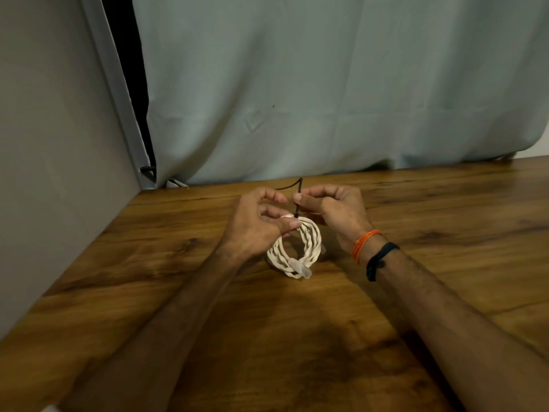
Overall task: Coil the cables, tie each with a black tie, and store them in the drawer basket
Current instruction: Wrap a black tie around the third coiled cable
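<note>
A coiled white cable (297, 251) stands tilted on the wooden counter (445, 203), a black tie (298, 200) looped round its top. The left hand (258, 221) grips the coil's upper edge with curled fingers, while the right hand (335, 209) pinches the tie's upright end.

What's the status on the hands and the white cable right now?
Left hand holds the coiled white cable at its top. Right hand pinches the black tie, looped round the coil. Coil rests on the wooden table; nothing in the way.
</note>
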